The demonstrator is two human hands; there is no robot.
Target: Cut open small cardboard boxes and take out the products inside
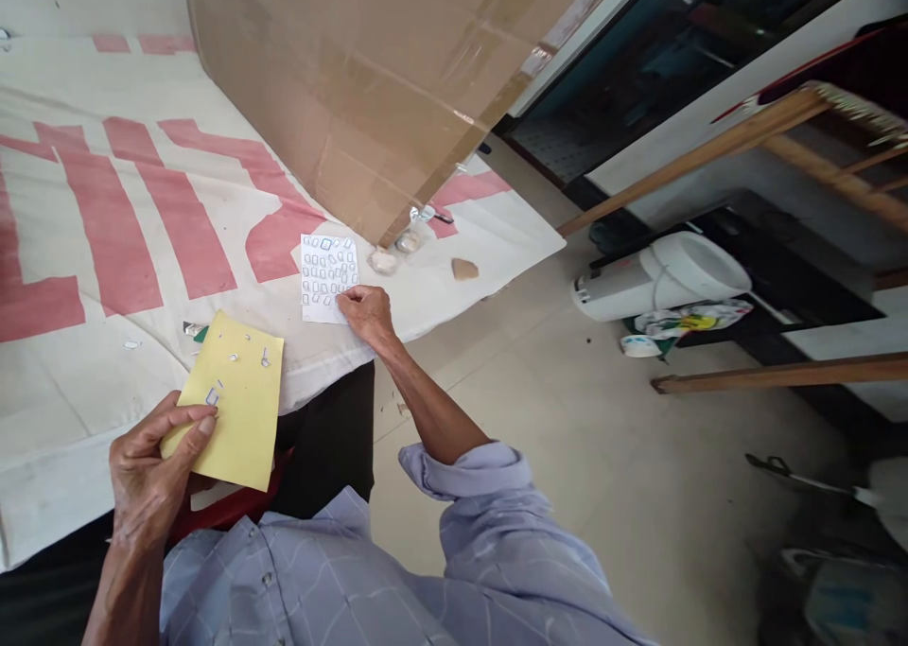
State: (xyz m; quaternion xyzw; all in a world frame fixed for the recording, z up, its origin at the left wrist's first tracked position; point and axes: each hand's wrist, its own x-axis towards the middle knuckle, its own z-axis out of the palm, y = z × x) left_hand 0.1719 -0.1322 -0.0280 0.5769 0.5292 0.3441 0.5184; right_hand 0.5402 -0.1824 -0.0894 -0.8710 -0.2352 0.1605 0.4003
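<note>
Sheets of paper number two: one yellow sheet and one white sheet. Thumb on top, the left hand is closed on the lower left edge of the yellow sheet, holding it at the near edge of the surface. On it lie roughly half a dozen bits, too small to count surely. The white sheet lies flat on the surface, with about five rows of small outlined shapes; one blue shape in the top row stands out. The right hand has its fingertips drawn together on this sheet's lower right part; whether they grip anything cannot be told. One cardboard box stands behind, with two small clear-wrapped lumps near its bottom corner and one brown piece to their right. One white bucket is off to the right.
</note>
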